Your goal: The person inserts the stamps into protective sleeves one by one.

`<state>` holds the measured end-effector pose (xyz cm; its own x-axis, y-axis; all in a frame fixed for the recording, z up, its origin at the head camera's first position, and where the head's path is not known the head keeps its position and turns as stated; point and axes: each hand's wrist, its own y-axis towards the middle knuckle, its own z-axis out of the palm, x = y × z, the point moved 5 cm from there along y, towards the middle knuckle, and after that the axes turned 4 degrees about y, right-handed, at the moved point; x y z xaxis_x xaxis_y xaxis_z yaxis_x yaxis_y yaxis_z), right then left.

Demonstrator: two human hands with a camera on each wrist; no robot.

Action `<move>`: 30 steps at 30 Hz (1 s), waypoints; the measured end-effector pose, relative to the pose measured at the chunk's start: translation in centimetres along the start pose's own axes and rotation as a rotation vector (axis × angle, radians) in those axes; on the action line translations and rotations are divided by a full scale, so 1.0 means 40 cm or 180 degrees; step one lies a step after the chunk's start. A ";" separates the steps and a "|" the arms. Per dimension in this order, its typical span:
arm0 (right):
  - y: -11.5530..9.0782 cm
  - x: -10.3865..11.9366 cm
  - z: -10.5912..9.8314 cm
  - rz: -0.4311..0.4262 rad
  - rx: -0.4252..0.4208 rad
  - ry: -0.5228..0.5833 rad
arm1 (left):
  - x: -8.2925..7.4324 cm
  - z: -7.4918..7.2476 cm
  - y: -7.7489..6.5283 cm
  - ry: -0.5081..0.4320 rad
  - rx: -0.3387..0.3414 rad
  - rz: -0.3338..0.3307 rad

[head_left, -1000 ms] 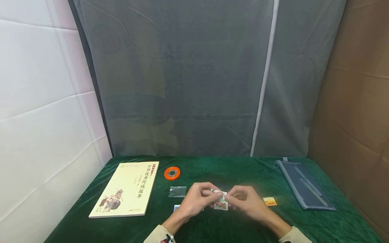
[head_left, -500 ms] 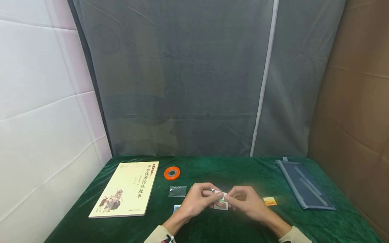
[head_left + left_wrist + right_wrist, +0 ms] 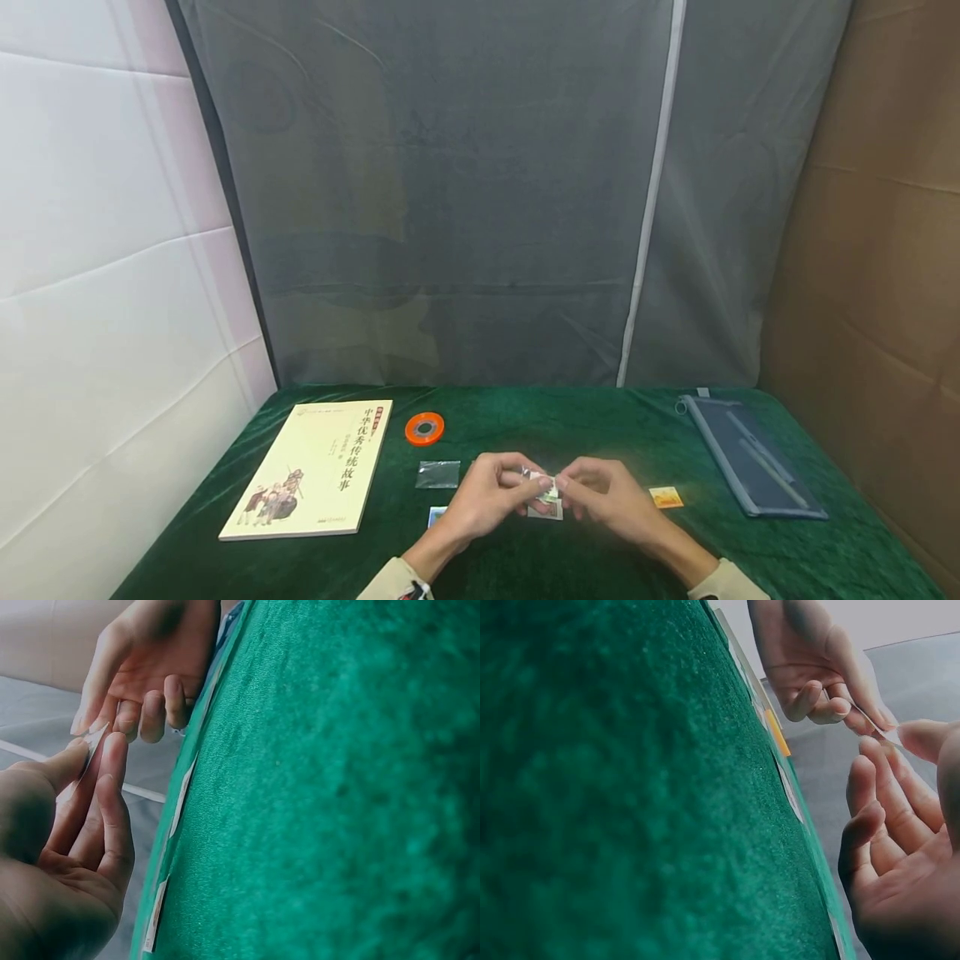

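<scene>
In the head view my left hand (image 3: 487, 492) pinches a small, pale, stamp-like paper (image 3: 550, 492) between thumb and fingers. From the other side my right hand (image 3: 611, 498) holds its right edge with thumb and forefinger. Seen edge-on in the left wrist view, the stamp-like paper (image 3: 95, 746) is thin and slightly bent, raised off the cloth. Below the hands lies another stamp (image 3: 546, 512), partly covered by them. A blue-edged stamp (image 3: 435, 515) shows beside my left wrist, mostly hidden. An orange-yellow stamp (image 3: 666, 497) lies right of my right hand.
A cream book (image 3: 315, 467) lies at the left of the green cloth (image 3: 585, 417). Near it are an orange tape roll (image 3: 424, 428) and a clear plastic sleeve (image 3: 438, 474). To the right is a blue-grey zip pouch (image 3: 750, 458) with slim items inside.
Both hands stay almost in place. The held paper shifts and tilts slightly between the fingers, showing more of its pale side.
</scene>
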<state>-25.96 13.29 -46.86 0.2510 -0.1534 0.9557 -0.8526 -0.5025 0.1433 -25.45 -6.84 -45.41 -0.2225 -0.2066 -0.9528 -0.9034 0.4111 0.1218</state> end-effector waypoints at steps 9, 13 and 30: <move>0.000 -0.010 -0.004 0.0083 -0.0056 -0.0056 | 0.010 0.016 -0.002 0.0040 0.0124 -0.0006; 0.000 -0.007 -0.008 -0.0064 -0.0025 -0.0075 | 0.017 0.013 -0.001 0.0130 0.0163 -0.0029; 0.006 0.008 -0.044 -0.0256 0.0073 -0.0616 | 0.005 0.007 -0.002 0.0606 -0.0067 -0.0008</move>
<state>-26.89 14.63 -46.07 0.4032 -0.2716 0.8739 -0.8162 -0.5386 0.2092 -25.34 -6.68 -45.69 -0.2839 -0.3727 -0.8835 -0.9110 0.3922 0.1273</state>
